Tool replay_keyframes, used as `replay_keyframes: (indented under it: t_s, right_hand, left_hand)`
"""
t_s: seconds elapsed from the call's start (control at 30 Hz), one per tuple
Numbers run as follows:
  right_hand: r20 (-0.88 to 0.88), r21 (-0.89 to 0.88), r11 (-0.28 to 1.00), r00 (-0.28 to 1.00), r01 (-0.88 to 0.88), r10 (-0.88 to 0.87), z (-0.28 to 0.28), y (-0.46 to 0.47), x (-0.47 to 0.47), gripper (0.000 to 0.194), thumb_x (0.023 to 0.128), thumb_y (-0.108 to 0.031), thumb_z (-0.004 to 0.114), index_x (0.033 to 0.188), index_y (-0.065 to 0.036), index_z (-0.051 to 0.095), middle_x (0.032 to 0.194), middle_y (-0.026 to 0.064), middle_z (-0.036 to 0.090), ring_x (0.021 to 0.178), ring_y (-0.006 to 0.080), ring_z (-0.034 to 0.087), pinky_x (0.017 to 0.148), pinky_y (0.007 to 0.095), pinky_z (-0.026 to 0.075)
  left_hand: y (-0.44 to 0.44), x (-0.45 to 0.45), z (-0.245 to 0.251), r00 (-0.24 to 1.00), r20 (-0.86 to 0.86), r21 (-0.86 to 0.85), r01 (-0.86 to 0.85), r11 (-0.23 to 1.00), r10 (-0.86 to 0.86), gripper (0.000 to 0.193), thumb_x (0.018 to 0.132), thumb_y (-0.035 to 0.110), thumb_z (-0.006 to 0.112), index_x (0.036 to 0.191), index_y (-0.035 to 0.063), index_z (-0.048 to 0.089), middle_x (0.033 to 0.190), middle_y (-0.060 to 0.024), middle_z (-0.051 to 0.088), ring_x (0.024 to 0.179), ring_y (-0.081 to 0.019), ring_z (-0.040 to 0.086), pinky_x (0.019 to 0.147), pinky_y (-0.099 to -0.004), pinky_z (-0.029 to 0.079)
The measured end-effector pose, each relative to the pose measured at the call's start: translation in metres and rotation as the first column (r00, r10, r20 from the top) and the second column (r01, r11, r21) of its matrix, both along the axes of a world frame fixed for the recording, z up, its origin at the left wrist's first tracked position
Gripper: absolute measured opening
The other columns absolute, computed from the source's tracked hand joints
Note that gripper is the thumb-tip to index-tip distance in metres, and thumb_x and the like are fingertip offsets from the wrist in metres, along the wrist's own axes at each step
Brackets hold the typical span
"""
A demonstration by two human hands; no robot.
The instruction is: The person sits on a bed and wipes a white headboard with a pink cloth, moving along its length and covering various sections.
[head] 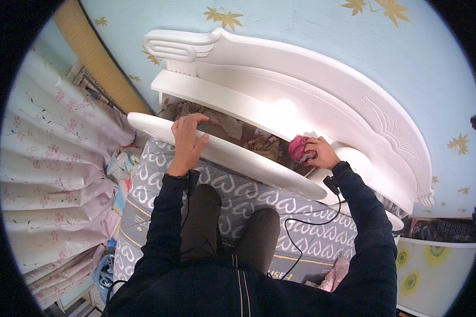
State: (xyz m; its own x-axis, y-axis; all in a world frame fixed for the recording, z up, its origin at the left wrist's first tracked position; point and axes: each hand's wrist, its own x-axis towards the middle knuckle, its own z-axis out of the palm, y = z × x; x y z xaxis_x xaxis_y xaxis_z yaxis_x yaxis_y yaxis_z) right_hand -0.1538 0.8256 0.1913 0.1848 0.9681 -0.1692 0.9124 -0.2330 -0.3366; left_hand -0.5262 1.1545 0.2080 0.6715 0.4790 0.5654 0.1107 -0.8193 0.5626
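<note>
My left hand [189, 140] rests over the top edge of a white hinged headboard panel [238, 158], which is tilted outward. Its thumb lies on the near face and the fingers reach over the rim. Behind the panel, the storage compartment [254, 128] of the headboard holds crumpled brown cloth [222, 121] and tan cloth [263, 146]. My right hand [320, 153] grips a bunched pink and grey cloth [299, 149] at the compartment's right end. What kind of garment the cloth is, I cannot tell.
The white carved headboard [261, 63] stands against a blue wall [301, 23]. Below me is a bed with a grey patterned sheet [238, 190]. A floral curtain [59, 158] hangs at left. A black cable [297, 245] runs from my right wrist. Pink cloth [335, 275] lies on the bed.
</note>
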Motion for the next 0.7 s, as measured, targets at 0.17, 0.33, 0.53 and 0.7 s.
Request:
replay_keyframes:
  t_s: [0.17, 0.33, 0.53, 0.7]
  right_hand:
    - [-0.154, -0.077, 0.989, 0.978, 0.13, -0.141, 0.001, -0.04, 0.013, 0.045, 0.067, -0.024, 0.084, 0.11, -0.012, 0.076, 0.117, 0.01, 0.072, 0.105, 0.0296, 0.065, 0.097, 0.04, 0.049]
    - [-0.371, -0.195, 0.921, 0.843, 0.339, -0.389, 0.002, -0.075, 0.035, 0.041, 0.08, -0.021, 0.078, 0.116, -0.003, 0.075, 0.094, 0.0102, 0.077, 0.085, 0.0192, 0.07, 0.084, 0.0355, 0.057]
    - [-0.648, -0.099, 0.573, 0.384, 0.814, -0.658, 0.046, -0.154, 0.035, 0.036, 0.087, -0.011, 0.065, 0.121, 0.003, 0.067, 0.104, 0.0034, 0.072, 0.091, 0.0128, 0.066, 0.088, 0.0277, 0.053]
    - [-0.793, -0.035, 0.6, 0.343, 0.799, -0.503, 0.081, -0.193, 0.014, 0.037, 0.089, -0.007, 0.057, 0.124, -0.002, 0.066, 0.106, 0.0012, 0.071, 0.091, 0.0103, 0.067, 0.089, 0.0269, 0.056]
  left_hand:
    - [0.005, 0.009, -0.002, 1.0, 0.011, 0.009, 0.012, 1.0, -0.012, 0.049, 0.094, 0.045, 0.057, 0.125, 0.0079, 0.061, 0.12, -0.0082, 0.063, 0.115, -0.0293, 0.054, 0.109, -0.046, 0.028]
    - [0.017, 0.023, -0.005, 0.997, -0.05, 0.051, 0.062, 0.997, -0.059, 0.041, 0.095, 0.043, 0.057, 0.118, 0.0102, 0.064, 0.113, -0.005, 0.065, 0.112, -0.0261, 0.055, 0.107, -0.0459, 0.028]
    - [0.041, 0.058, -0.015, 0.991, -0.095, 0.112, 0.103, 0.988, -0.093, 0.02, 0.095, 0.033, 0.061, 0.1, 0.0152, 0.068, 0.101, -0.0033, 0.064, 0.106, -0.0269, 0.056, 0.103, -0.0467, 0.029]
    - [0.066, 0.098, -0.026, 0.988, -0.129, 0.129, 0.099, 0.987, -0.082, 0.018, 0.094, 0.032, 0.062, 0.099, 0.0154, 0.07, 0.1, -0.0028, 0.066, 0.105, -0.0266, 0.057, 0.102, -0.0471, 0.03]
